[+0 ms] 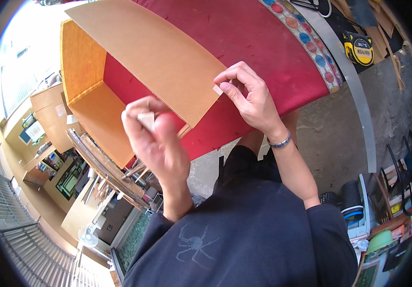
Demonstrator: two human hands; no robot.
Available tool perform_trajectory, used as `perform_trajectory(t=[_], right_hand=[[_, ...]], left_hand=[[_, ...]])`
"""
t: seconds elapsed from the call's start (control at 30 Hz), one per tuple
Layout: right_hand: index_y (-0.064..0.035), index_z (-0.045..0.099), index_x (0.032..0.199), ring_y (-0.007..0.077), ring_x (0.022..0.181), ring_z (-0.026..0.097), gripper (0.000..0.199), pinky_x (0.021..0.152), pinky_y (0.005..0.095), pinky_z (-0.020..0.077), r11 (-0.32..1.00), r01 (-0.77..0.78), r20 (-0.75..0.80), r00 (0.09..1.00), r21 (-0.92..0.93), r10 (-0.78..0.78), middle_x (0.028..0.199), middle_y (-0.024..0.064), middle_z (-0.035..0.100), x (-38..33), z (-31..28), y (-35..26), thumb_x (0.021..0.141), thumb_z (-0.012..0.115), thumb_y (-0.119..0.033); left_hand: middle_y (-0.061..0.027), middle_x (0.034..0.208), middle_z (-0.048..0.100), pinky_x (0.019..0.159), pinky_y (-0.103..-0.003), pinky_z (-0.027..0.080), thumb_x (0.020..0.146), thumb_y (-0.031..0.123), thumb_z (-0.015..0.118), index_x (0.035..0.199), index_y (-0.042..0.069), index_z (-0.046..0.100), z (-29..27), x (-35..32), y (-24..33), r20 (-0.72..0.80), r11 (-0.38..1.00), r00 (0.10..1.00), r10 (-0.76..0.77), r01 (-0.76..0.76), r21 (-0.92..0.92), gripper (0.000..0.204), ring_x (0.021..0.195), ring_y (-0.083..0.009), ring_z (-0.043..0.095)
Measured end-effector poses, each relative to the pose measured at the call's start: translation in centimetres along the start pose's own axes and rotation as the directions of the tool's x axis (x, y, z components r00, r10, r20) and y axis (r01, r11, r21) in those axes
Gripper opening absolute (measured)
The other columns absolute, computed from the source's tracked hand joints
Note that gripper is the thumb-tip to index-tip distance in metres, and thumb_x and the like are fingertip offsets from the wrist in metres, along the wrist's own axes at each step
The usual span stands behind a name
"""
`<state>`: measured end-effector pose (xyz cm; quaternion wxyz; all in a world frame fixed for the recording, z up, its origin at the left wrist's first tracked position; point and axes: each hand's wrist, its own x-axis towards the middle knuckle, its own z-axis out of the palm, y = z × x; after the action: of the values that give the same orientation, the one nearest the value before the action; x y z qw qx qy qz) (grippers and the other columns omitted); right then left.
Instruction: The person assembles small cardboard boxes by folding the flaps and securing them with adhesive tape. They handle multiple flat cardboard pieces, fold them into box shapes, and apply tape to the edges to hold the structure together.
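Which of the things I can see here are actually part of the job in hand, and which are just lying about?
In hand:
- open brown cardboard box on the red cloth
- small pale strip, perhaps tape, pinched by the right hand at the flap's edge
- small pale piece held in the left hand

Lying about:
- yellow and black tape measure
- red cloth with patterned border
- green bowl

a red cloth (282, 52) with a patterned border of coloured circles covers the table, edged by a grey metal strip (359, 95). grey concrete floor (330, 138) lies below. bright daylight floods the upper left, where wooden cabinets (48, 119) and a small white fan (87, 237) stand
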<state>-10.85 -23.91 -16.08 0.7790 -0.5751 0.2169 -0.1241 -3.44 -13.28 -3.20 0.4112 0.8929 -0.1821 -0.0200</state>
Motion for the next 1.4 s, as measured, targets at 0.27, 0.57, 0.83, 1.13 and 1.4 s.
perform_trajectory(t=[0.27,0.57,0.83,1.13,1.4], right_hand=[[0.0020,0.062,0.091,0.0251,0.077,0.060,0.004,0.071,0.0328,0.0494,0.998,0.012,-0.033,0.999,-0.066,-0.014,0.088,0.0124,0.059,0.1,0.4,-1.0,0.090,0.064,-0.001],[0.0022,0.061,0.093,0.0145,0.076,0.060,0.008,0.070,0.0301,0.0490,0.965,-0.184,0.071,0.982,0.189,0.173,0.085,0.0065,0.059,0.7,-0.2,-0.6,0.094,0.064,-0.005],[-0.0011,0.054,0.090,0.0124,0.075,0.049,0.015,0.073,0.0269,0.0452,0.993,-0.117,0.137,0.984,0.005,0.115,0.082,0.0048,0.052,0.9,-0.3,-0.5,0.100,0.057,-0.010],[-0.0013,0.051,0.087,0.0306,0.081,0.055,0.012,0.073,0.0393,0.0457,0.965,0.195,0.165,0.972,-0.175,-0.167,0.085,0.0125,0.051,-3.7,-1.3,1.7,0.090,0.062,-0.007],[-0.0029,0.062,0.098,0.0238,0.085,0.057,0.021,0.078,0.0339,0.0476,0.973,0.200,0.090,0.973,0.112,-0.210,0.094,0.0108,0.057,-4.1,-3.8,-3.0,0.102,0.056,-0.022]], left_hand=[[0.0005,0.080,0.040,0.068,-0.024,0.034,0.104,0.021,0.056,0.094,0.003,0.045,-0.3,0.5,-0.2,0.225,0.983,0.957,-0.180,0.184,0.002,0.023,0.074,-0.0078,0.036],[0.0005,0.078,0.039,0.067,-0.025,0.034,0.104,0.022,0.056,0.093,0.003,0.044,-0.4,0.7,0.2,0.226,0.980,0.954,-0.198,0.197,0.030,0.024,0.072,-0.0088,0.037],[0.0010,0.075,0.042,0.064,-0.024,0.036,0.104,0.019,0.054,0.095,0.003,0.044,-0.2,0.8,0.3,0.219,0.978,0.954,-0.207,0.203,0.040,0.020,0.070,-0.0068,0.040],[0.0007,0.076,0.042,0.065,-0.024,0.036,0.104,0.018,0.055,0.095,0.004,0.046,-0.3,0.8,0.1,0.212,0.980,0.957,-0.196,0.197,0.018,0.019,0.071,-0.0076,0.040],[-0.0065,0.088,0.052,0.071,-0.029,0.043,0.098,0.041,0.064,0.097,0.003,0.049,-0.3,0.6,0.5,-0.135,0.975,0.979,0.153,-0.127,0.180,0.041,0.079,-0.0132,0.051]])
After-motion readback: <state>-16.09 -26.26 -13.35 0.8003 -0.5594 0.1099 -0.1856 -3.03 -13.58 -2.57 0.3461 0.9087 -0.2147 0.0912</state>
